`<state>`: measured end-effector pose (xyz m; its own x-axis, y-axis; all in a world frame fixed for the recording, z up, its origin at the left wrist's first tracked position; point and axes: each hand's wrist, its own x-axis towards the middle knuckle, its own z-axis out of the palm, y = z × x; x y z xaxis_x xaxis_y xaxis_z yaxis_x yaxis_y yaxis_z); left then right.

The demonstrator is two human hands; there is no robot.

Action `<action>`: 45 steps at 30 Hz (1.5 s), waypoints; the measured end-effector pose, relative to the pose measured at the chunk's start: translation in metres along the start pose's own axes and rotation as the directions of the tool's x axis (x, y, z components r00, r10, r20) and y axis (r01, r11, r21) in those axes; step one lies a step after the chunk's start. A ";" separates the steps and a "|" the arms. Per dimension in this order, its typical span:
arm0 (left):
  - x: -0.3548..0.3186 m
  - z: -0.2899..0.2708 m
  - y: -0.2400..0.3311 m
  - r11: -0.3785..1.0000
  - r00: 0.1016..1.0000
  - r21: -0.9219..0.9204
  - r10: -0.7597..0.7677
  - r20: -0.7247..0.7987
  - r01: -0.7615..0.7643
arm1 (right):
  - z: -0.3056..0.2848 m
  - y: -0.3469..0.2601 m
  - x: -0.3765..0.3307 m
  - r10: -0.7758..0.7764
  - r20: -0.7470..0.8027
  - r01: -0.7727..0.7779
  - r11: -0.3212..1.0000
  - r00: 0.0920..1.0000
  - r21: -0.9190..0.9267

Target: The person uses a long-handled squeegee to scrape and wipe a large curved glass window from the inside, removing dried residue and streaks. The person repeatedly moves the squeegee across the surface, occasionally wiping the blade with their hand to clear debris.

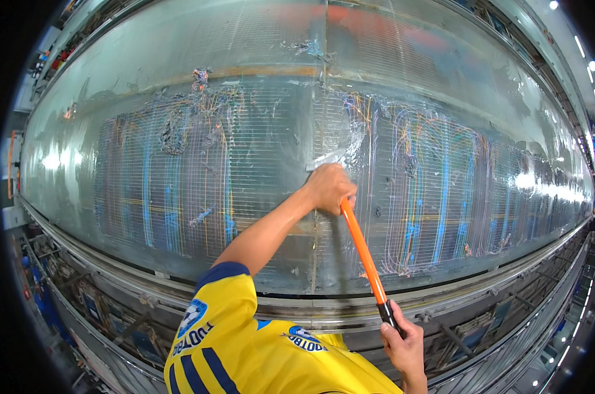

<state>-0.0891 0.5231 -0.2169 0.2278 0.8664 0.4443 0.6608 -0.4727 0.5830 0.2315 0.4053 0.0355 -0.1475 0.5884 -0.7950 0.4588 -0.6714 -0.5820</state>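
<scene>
My left hand point(332, 188) is closed around the upper part of a long-handled scraper point(363, 246) with an orange shaft. Just beyond that fist, the pale flat blade point(326, 159) lies against the wet, glossy surface. Lower down and to the right, my right hand point(404, 343) is wrapped round the black grip point(389, 316) at the shaft's near end. The shaft slants from the near right up to the middle. My left arm stretches out over the surface, and the right one stays close to my body.
A wide grey-green sheet point(271, 171) spreads before me, patterned with fine lines and blue and orange streaks. Clumps of dark residue point(173, 136) and a pinkish lump point(201, 77) cling to it. Metal rails point(376, 307) run along its near edge, above machine framework.
</scene>
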 end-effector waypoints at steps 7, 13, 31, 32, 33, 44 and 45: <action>0.005 0.005 -0.011 1.000 0.999 -0.015 0.003 -0.046 -0.004 | 0.000 -0.006 0.008 -0.104 0.018 0.105 0.992 0.994 -0.072; 0.017 0.002 -0.020 0.998 0.995 -0.056 0.037 -0.089 -0.042 | 0.001 -0.005 0.017 -0.066 0.000 0.066 0.998 0.998 -0.011; 0.025 0.003 -0.031 0.997 1.000 0.083 0.006 -0.004 -0.005 | 0.001 -0.021 0.020 -0.074 0.023 0.074 0.997 0.997 0.002; 0.013 0.001 -0.021 0.999 1.000 0.037 -0.007 0.012 0.007 | 0.000 -0.017 0.010 -0.051 0.038 0.052 0.998 0.998 -0.026; 0.004 -0.006 -0.015 1.000 1.000 0.001 -0.015 0.021 0.015 | -0.001 -0.014 0.007 -0.041 0.054 0.044 0.997 0.998 -0.057; 0.036 0.010 -0.041 0.999 1.000 0.045 -0.004 -0.029 0.006 | -0.007 -0.030 0.029 -0.055 0.013 0.055 0.998 0.998 -0.005; 0.025 0.006 -0.034 0.999 1.000 0.030 -0.022 -0.007 0.023 | -0.005 -0.029 0.025 -0.066 0.033 0.067 0.997 0.997 -0.036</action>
<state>-0.1017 0.5619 -0.2292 0.2076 0.8756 0.4362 0.6866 -0.4480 0.5726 0.2190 0.4416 0.0332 -0.2061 0.6164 -0.7600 0.4788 -0.6138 -0.6277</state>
